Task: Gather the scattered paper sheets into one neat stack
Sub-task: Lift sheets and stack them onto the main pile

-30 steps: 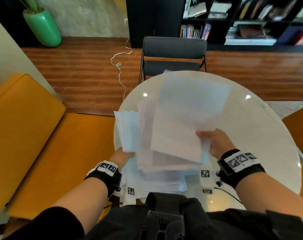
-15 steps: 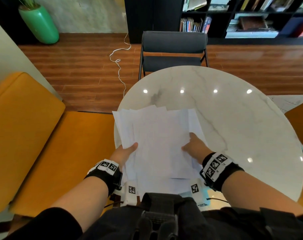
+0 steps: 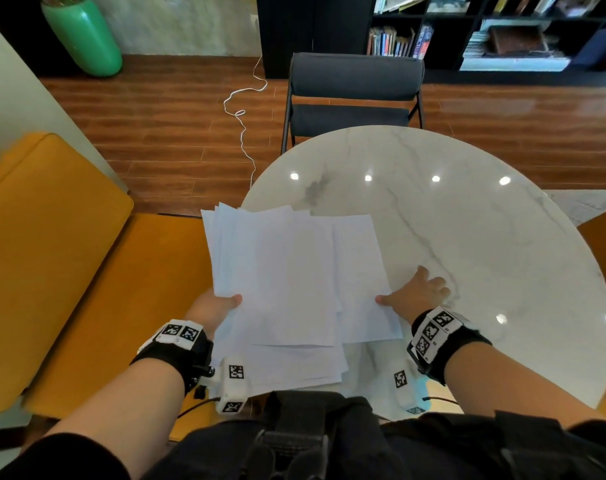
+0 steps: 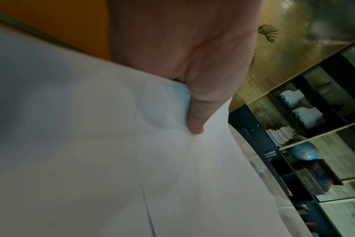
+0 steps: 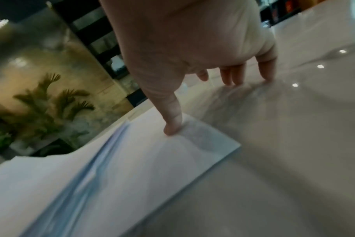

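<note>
Round white marble table point(image 3: 468, 237), glossy, with ceiling lights mirrored in its top; wooden floor beyond it. Dark grey padded chair point(image 3: 355, 95) at the far edge. Orange upholstered bench point(image 3: 52, 244) along the person's left side. Green ceramic vase point(image 3: 83, 36) in the far left corner, dark bookshelf point(image 3: 502, 29) across the back wall, loose white cable point(image 3: 242, 116) lying on the floor.

Loose pile of white paper sheets point(image 3: 294, 282) lies on the near left part of the table, fanned and uneven, its left portion jutting past the table edge over the bench. Corners at the far side splay out in several layers.

Left hand point(image 3: 213, 308) grips the pile at its left edge: thumb on top of the sheets, pressed down, as the left wrist view also shows point(image 4: 192, 80); the other fingers are hidden beneath the paper.

Right hand point(image 3: 416, 294) sits at the pile's right edge. Fingers spread apart and fairly straight, tips touching the bare marble; thumb reaches left and presses onto the top sheet near its right edge point(image 5: 172, 125). Nothing is clasped by this hand.
</note>
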Demonstrator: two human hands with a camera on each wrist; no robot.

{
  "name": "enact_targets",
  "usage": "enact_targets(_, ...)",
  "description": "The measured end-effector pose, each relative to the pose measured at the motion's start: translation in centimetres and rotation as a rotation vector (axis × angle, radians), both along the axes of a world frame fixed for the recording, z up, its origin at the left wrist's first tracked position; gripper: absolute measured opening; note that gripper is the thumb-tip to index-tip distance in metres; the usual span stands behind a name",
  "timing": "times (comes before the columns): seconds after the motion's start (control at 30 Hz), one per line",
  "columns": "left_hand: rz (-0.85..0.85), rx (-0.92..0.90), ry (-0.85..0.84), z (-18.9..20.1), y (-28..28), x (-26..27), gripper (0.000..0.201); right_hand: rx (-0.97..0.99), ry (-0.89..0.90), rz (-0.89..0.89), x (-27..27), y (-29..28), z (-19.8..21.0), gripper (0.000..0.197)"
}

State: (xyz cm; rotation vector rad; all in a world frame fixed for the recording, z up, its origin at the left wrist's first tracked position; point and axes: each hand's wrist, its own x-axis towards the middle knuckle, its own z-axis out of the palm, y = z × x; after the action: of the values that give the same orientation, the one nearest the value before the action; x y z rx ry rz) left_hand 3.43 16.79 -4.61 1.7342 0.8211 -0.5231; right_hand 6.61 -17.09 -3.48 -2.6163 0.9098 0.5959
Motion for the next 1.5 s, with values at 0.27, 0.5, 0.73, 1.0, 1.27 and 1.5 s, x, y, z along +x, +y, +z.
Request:
enact_targets(0.27, 0.014, 0.022, -0.01, 0.4, -1.6, -0.5, 0.04, 0.408, -0.064, -0.095, 1.0, 4.2, -0.7, 0.074)
enact_targets(0.5, 0.002, 0.01, 0.009, 0.6, -1.8, -0.1, 0.043, 0.66, -0.088, -0.099, 1.1, 3.5, -0.8, 0.043)
enact_targets(0.73, -0.01, -0.005, 0.015, 0.8, -2.1, 0.4, 0.041, 0.836, -0.714, -0.413, 4.5, -1.7, 4.5, 0.03)
enact_targets(1.0, -0.031, -0.051, 0.008, 0.0, -3.8, 1.0, 0.042, 1.258, -0.64, -0.414, 5.5, -0.4, 6.1, 0.033)
enact_targets(1.27, 0.066, -0.107, 0.156, 2.1, -4.3, 1.8, 0.076, 0.527, -0.212, 0.055, 0.7, 2.7, 0.2, 0.078)
enact_targets(1.5, -0.047, -0.086, 0.1, 1.4, -4.5, 1.4, 0.095, 0.314, -0.012, 0.395, -0.3, 4.4, -1.2, 0.078)
